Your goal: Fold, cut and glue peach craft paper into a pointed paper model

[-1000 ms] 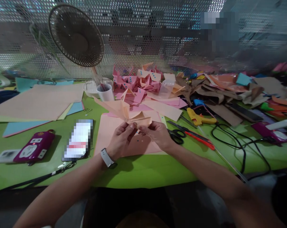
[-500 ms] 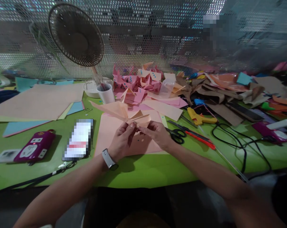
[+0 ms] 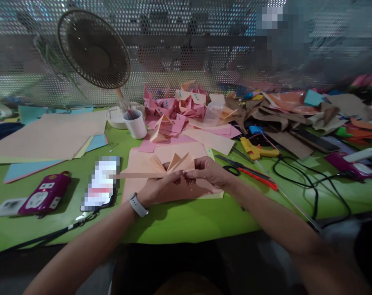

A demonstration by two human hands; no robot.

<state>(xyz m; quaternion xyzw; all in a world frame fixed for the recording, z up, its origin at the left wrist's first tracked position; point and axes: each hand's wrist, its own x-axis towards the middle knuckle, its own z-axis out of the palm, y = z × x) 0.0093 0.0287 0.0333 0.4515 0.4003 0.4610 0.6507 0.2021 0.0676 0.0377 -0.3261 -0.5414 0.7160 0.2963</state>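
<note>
Where the green desk (image 3: 179, 223) lies bare near its front edge, room is left. A folded peach paper (image 3: 161, 166) is pinched by the fingers of the left hand (image 3: 161, 189) and right hand (image 3: 208, 172), low over a peach sheet (image 3: 136, 162). Scissors (image 3: 235, 169) are kept just beside the right hand.

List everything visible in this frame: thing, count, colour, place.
folded paper: 1, peach, held in both hands
sheet: 1, peach, under the hands
paper pile: many, pink, behind centre
cup: 1, white, left of pile
fan: 1, dark, back left
large sheets: several, tan and blue, left
phone: 1, blurred, left of hands
power bank: 1, magenta, far left
scissors: 1, black and red, right
glue gun: 1, yellow, right
cable: 1, black, right
table: 1, green
left hand: pinching paper, watch on wrist
right hand: pinching paper
</note>
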